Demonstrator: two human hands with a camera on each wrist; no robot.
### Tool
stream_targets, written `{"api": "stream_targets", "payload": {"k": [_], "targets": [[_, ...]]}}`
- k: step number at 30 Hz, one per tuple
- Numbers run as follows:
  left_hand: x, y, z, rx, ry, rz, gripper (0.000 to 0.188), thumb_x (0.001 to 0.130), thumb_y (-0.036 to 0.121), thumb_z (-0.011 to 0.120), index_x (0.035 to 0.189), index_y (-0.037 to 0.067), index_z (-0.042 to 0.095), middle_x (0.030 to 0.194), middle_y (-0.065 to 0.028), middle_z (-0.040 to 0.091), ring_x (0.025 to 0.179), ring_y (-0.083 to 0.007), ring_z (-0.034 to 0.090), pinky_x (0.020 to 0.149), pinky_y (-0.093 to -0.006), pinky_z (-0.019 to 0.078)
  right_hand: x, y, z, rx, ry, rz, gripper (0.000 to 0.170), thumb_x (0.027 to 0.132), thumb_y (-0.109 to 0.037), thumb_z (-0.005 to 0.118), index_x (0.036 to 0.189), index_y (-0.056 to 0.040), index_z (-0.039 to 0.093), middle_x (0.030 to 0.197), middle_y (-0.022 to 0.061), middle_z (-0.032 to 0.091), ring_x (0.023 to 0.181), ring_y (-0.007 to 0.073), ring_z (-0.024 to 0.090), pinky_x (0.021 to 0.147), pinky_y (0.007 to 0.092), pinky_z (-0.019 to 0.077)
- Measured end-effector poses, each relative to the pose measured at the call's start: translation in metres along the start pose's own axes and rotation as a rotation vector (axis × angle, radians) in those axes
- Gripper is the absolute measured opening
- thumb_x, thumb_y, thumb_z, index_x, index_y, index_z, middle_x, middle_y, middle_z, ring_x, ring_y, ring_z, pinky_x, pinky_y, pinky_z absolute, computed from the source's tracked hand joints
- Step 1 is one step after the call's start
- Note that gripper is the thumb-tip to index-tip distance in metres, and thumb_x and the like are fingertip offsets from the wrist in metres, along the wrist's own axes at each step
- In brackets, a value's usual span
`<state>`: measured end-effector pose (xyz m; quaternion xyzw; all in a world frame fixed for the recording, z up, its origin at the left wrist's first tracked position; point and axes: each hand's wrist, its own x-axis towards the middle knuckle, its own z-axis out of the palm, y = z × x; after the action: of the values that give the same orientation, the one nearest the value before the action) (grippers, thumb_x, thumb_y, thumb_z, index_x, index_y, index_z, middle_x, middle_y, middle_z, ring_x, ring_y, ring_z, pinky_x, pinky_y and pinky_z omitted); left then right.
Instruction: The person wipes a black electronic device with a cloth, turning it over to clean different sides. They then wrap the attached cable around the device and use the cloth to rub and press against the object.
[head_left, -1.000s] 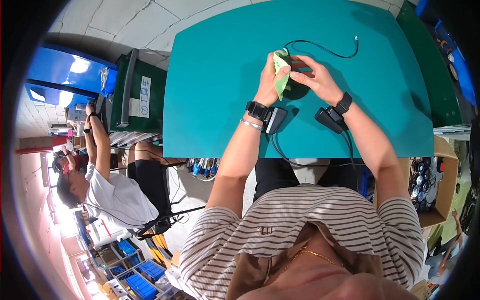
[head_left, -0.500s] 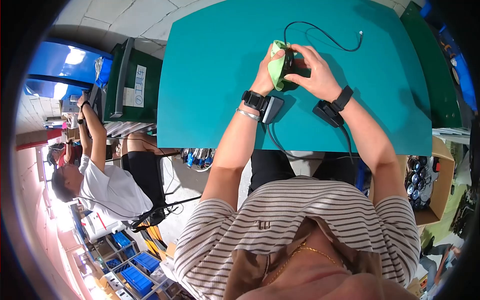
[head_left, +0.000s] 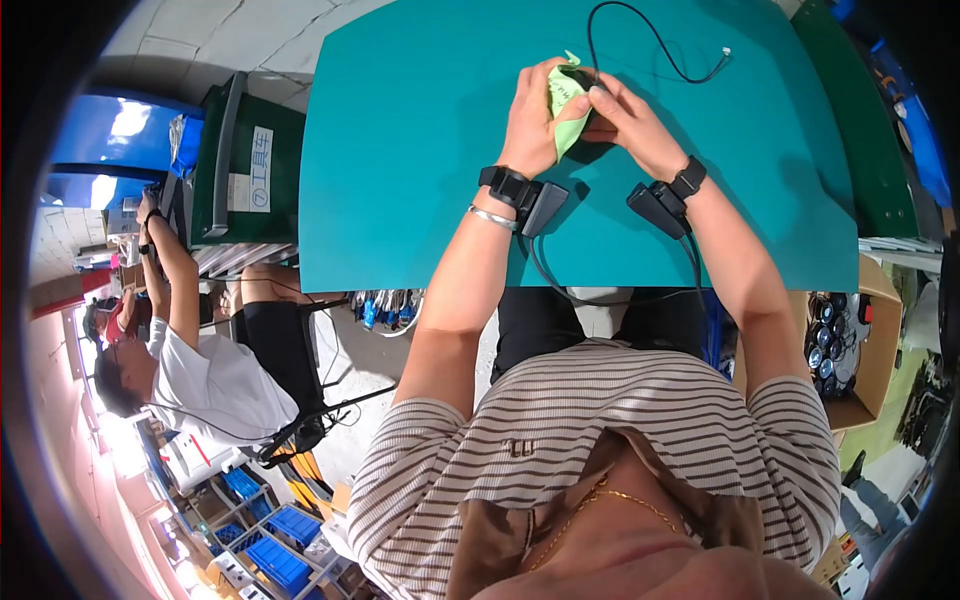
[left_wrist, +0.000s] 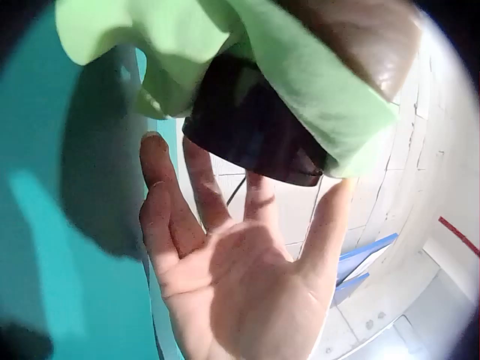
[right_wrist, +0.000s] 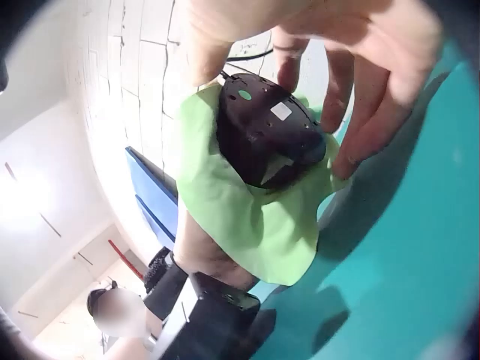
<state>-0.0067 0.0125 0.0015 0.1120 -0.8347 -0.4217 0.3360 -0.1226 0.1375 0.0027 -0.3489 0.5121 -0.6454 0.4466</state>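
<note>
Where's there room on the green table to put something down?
There's bare table between its left edge and the left hand, and more between the right hand and the right edge. The middle is crowded: both hands, the green cloth and black device, with a black cable curling beyond.

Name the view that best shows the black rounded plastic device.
Right wrist view: the device faces that camera, its white square label and green oval mark visible. The left wrist view shows its dark side, partly covered by light green cloth; in the head view, cloth and hands mostly hide it.
</note>
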Motion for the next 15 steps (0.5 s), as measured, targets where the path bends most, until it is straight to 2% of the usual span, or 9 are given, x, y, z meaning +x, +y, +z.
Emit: {"api": "stream_targets", "payload": {"k": [3,4,5,7,8,11,12,13,15], "targets": [[0.001,0.003,0.0,-0.057,0.018,-0.056,0.054,0.091,0.044,0.057,0.127,0.004,0.048,0.121,-0.014,0.05,0.106,-0.0269,0.054,0.09,-0.036,0.0446,0.003,0.006,0.002,0.136,-0.056,0.021,0.057,0.097,-0.04,0.052,0.142,-0.0085,0.036,0.124,0.0067,0.053,0.109,0.016,0.058,0.092,0.0331,0.0502],[0.001,0.002,0.001,-0.027,0.015,-0.072,0.054,0.094,0.047,0.05,0.127,0.005,0.049,0.116,-0.0142,0.053,0.103,-0.0281,0.055,0.089,-0.0353,0.045,0.003,0.007,0.004,0.151,-0.032,0.001,0.056,0.097,-0.039,0.053,0.141,-0.0085,0.036,0.125,0.0067,0.052,0.109,0.0163,0.058,0.092,0.0336,0.0501],[0.001,0.002,0.001,-0.025,0.023,-0.08,0.054,0.094,0.047,0.05,0.127,0.005,0.049,0.116,-0.0142,0.053,0.103,-0.0281,0.055,0.089,-0.0353,0.045,0.003,0.009,0.005,0.166,-0.005,-0.02,0.055,0.097,-0.038,0.053,0.14,-0.0085,0.037,0.125,0.0068,0.052,0.109,0.0167,0.058,0.092,0.0341,0.05],[0.002,0.002,0.002,-0.016,0.001,-0.108,0.057,0.093,0.055,0.043,0.13,0.011,0.049,0.115,-0.0152,0.054,0.101,-0.0338,0.056,0.086,-0.0398,0.0462,0.005,0.012,0.007,0.169,0.014,-0.01,0.05,0.097,-0.036,0.054,0.136,-0.008,0.04,0.124,0.0068,0.052,0.109,0.0172,0.058,0.092,0.0346,0.0505],[0.002,0.002,0.004,0.007,0.036,-0.081,0.057,0.096,0.055,0.035,0.129,0.012,0.051,0.108,-0.0147,0.057,0.096,-0.0339,0.058,0.082,-0.04,0.0466,0.005,0.011,0.007,0.191,0.008,-0.003,0.049,0.097,-0.036,0.054,0.134,-0.0077,0.04,0.124,0.0071,0.052,0.108,0.0174,0.058,0.091,0.0347,0.0507],[0.001,0.002,0.001,0.029,0.02,-0.134,0.055,0.098,0.052,0.031,0.126,0.01,0.054,0.104,-0.0141,0.059,0.094,-0.034,0.058,0.08,-0.0413,0.0467,0.003,0.01,0.008,0.219,0.019,0.026,0.045,0.097,-0.037,0.052,0.13,-0.0074,0.044,0.122,0.0079,0.053,0.104,0.0182,0.06,0.089,0.0345,0.0519],[0.002,-0.001,0.005,0.014,0.128,-0.091,0.052,0.1,0.047,0.032,0.118,0.007,0.059,0.093,-0.0117,0.063,0.084,-0.0276,0.061,0.073,-0.0385,0.0479,0.005,0.013,0.003,0.311,-0.024,0.053,0.044,0.098,-0.037,0.051,0.129,-0.007,0.045,0.121,0.0085,0.054,0.101,0.019,0.062,0.088,0.0335,0.0525],[0.0,-0.004,0.006,0.011,0.133,-0.098,0.052,0.1,0.047,0.032,0.118,0.007,0.059,0.093,-0.0117,0.063,0.084,-0.0276,0.061,0.073,-0.0385,0.0479,0.009,0.014,0.0,0.402,-0.067,0.081,0.044,0.098,-0.038,0.049,0.129,-0.0065,0.046,0.12,0.0091,0.056,0.098,0.0198,0.063,0.086,0.0326,0.0531],[-0.002,-0.007,0.007,-0.391,0.213,-0.408,0.047,0.101,0.042,0.036,0.109,0.003,0.062,0.083,-0.0079,0.063,0.075,-0.0186,0.06,0.067,-0.0331,0.0478,0.013,0.016,-0.004,0.44,-0.06,0.116,0.049,0.098,-0.044,0.045,0.127,-0.004,0.048,0.118,0.0116,0.058,0.092,0.0211,0.064,0.081,0.0295,0.0549]]}}
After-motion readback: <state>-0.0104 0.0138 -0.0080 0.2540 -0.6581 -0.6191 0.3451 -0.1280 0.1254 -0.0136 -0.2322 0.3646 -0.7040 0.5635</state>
